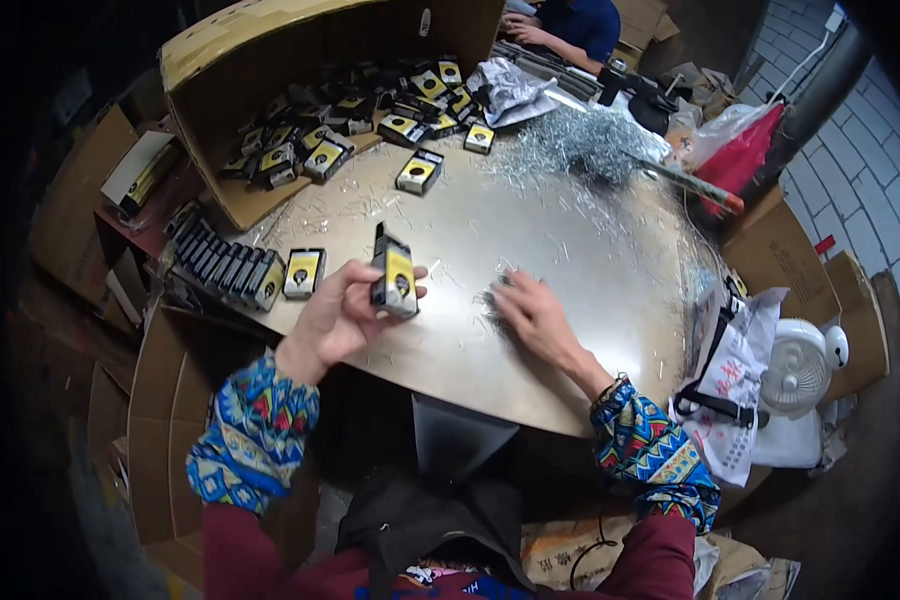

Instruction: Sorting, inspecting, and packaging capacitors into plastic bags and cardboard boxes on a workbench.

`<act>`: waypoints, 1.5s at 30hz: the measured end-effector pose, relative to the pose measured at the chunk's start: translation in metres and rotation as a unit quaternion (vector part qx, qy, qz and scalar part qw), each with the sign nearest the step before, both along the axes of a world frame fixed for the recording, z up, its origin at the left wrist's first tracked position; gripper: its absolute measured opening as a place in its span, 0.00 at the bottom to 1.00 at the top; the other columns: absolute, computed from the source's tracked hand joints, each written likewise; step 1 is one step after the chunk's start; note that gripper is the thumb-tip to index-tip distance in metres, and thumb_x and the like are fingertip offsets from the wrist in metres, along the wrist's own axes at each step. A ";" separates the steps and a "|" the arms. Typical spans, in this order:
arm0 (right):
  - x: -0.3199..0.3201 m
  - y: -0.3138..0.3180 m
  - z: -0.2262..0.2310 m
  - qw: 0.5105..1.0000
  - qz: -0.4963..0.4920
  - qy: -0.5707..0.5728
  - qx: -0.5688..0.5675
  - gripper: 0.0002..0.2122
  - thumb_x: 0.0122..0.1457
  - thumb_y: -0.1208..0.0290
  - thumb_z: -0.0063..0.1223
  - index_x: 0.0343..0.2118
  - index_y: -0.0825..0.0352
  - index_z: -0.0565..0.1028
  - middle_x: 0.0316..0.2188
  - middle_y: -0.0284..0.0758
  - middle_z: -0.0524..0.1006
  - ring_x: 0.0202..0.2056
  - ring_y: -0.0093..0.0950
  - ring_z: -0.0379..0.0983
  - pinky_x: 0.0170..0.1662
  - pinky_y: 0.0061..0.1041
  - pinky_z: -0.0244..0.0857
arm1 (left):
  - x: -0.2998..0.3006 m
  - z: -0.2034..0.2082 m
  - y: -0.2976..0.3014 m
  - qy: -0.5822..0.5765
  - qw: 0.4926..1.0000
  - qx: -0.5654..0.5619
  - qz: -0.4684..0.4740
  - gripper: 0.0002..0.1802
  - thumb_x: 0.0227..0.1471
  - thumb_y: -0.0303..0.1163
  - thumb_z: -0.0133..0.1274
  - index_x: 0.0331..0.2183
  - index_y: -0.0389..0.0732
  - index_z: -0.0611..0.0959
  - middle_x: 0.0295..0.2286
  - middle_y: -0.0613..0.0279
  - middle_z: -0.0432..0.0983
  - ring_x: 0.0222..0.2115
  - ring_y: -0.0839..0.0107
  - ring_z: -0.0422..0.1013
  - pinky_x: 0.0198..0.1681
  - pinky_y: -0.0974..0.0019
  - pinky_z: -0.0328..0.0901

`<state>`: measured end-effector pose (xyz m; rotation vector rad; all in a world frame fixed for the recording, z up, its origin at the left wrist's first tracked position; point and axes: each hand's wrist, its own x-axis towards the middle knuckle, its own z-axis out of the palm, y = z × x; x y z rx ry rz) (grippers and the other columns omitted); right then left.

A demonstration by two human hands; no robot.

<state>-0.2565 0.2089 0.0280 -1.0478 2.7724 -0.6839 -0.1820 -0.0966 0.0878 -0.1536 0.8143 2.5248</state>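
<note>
The left hand's (338,312) fingers grasp a small box (399,282) over the desk (450,352), its long axis slanting up and slightly left in view. Right of it, loose pins (489,299) lie nearer the right hand (538,314), at its bent fingertips; whether those pinch any, I cannot tell.

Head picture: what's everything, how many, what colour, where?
Table: one, silvery, middle
Carton: one, brown, upper left
Box pile: many, yellow and black, at the carton
Row of boxes: one, darkish, table's left edge
Loose boxes: several, yellow and black, on the table
Metal bits: countless, silvery, heaped back right, scattered elsewhere
Crumpled bag: one, silver, top middle
Bright bag: one, pinkish-red, upper right
Fan: one, white, far right
Co-worker: one, blue shirt, top edge
Held box: one, yellow and black, left of centre
Left hand: one, bare, around held box
Right hand: one, bare, at metal bits
</note>
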 end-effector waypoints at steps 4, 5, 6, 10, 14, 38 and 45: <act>-0.015 0.014 -0.003 0.983 -0.129 0.064 -0.113 0.20 0.65 0.59 0.42 0.55 0.64 0.69 0.62 0.49 0.59 0.64 0.47 0.51 0.65 0.46 0.43 | 0.065 -0.006 0.029 -0.012 0.999 0.042 0.028 0.29 0.56 0.45 0.45 0.52 0.33 0.69 0.51 0.44 0.67 0.46 0.57 0.72 0.45 0.50 0.72; -0.020 0.014 -0.006 0.976 -0.177 0.095 -0.085 0.20 0.66 0.59 0.42 0.55 0.64 0.69 0.62 0.49 0.59 0.64 0.46 0.51 0.65 0.45 0.43 | 0.073 -0.019 0.029 -0.023 0.999 0.014 0.021 0.29 0.58 0.47 0.44 0.51 0.34 0.70 0.49 0.45 0.70 0.41 0.58 0.74 0.41 0.53 0.74; -0.020 0.015 -0.011 0.976 -0.181 0.093 -0.083 0.20 0.66 0.59 0.42 0.55 0.64 0.69 0.62 0.49 0.59 0.64 0.46 0.51 0.65 0.45 0.43 | 0.081 -0.028 0.029 -0.033 0.999 -0.015 0.013 0.29 0.59 0.49 0.43 0.50 0.34 0.71 0.46 0.46 0.73 0.36 0.59 0.77 0.37 0.55 0.76; 0.002 0.017 -0.003 0.996 -0.080 0.036 -0.033 0.21 0.66 0.58 0.42 0.57 0.66 0.67 0.62 0.50 0.59 0.64 0.46 0.52 0.65 0.45 0.44 | 0.125 -0.053 0.019 -0.097 0.990 -0.069 0.080 0.28 0.62 0.50 0.40 0.47 0.34 0.74 0.39 0.51 0.77 0.32 0.60 0.78 0.30 0.57 0.76; 0.033 0.039 -0.006 0.988 -0.100 0.000 -0.120 0.27 0.63 0.54 0.46 0.59 0.68 0.64 0.61 0.52 0.59 0.64 0.46 0.51 0.66 0.41 0.43 | 0.178 -0.113 -0.004 -0.187 0.963 -0.121 0.154 0.17 0.62 0.40 0.46 0.44 0.37 0.75 0.33 0.56 0.78 0.31 0.62 0.77 0.30 0.56 0.76; 0.182 -0.072 0.002 0.991 -0.069 0.114 -0.006 0.22 0.64 0.63 0.45 0.56 0.72 0.65 0.59 0.55 0.61 0.62 0.51 0.53 0.63 0.47 0.48 | 0.226 -0.159 0.096 -0.195 0.959 -0.206 0.013 0.12 0.51 0.23 0.51 0.40 0.40 0.76 0.32 0.67 0.75 0.27 0.81 0.69 0.27 0.78 0.64; 0.197 -0.035 0.031 0.954 -0.105 -0.150 -0.238 0.12 0.54 0.82 0.49 0.42 0.68 0.76 0.44 0.42 0.75 0.44 0.42 0.73 0.47 0.33 0.67 | 0.233 -0.145 0.102 -0.045 0.901 -0.428 -0.054 0.37 0.43 0.32 0.61 0.52 0.31 0.63 0.40 0.51 0.72 0.42 0.65 0.69 0.46 0.66 0.65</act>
